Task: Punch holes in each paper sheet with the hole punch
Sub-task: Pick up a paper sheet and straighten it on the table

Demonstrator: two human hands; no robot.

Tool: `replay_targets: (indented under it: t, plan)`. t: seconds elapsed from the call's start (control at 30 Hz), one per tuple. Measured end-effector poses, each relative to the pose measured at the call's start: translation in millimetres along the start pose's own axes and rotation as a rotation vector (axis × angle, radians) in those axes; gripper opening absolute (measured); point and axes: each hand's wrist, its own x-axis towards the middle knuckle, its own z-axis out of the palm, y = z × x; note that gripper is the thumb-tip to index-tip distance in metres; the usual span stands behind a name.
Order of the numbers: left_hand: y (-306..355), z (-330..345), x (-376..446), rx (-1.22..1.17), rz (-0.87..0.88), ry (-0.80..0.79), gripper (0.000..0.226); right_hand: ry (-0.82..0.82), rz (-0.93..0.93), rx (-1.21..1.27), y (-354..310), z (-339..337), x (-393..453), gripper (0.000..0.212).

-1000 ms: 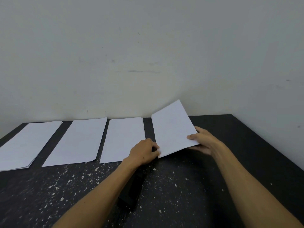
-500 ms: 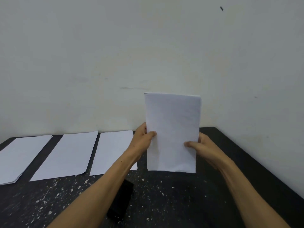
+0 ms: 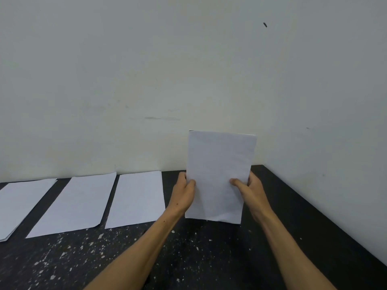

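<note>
A white paper sheet [image 3: 217, 174] stands upright above the black table [image 3: 209, 258], its lower edge close to the surface. My left hand [image 3: 184, 192] grips its left edge, thumb on the front. My right hand [image 3: 249, 189] grips its right edge the same way. Three more white sheets lie flat in a row to the left: one [image 3: 136, 197] beside my left hand, one [image 3: 75, 204] in the middle, one [image 3: 18, 201] at the far left. The hole punch is not visible; my left forearm covers where it lay.
A pale wall [image 3: 188, 80] rises right behind the sheets and turns along the table's right edge. White paper specks are scattered over the near part of the table.
Both hands lifted the rightmost sheet off the table and stood it upright. In the last half second it barely moved. The black hole punch under my left forearm has dropped out of sight.
</note>
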Motion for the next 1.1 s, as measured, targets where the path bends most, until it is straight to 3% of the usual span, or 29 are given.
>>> replay_targets:
  t: [0.37,0.67,0.87,1.1]
  plan:
    - [-3,4,-2,0.089,0.005,-0.021,0.015,0.059,-0.067,-0.047,11,3,-6,0.036]
    - [90,-41,35,0.077,0.365,0.123,0.033,0.125,-0.356,-0.257,-75,-15,25,0.056]
    - [120,-60,46,0.325,0.602,0.133,0.022,0.058,-0.511,-0.597,-115,-22,42,0.026]
    - [117,-73,48,0.291,0.607,0.055,0.020,0.021,-0.515,-0.584,-117,-27,42,0.027]
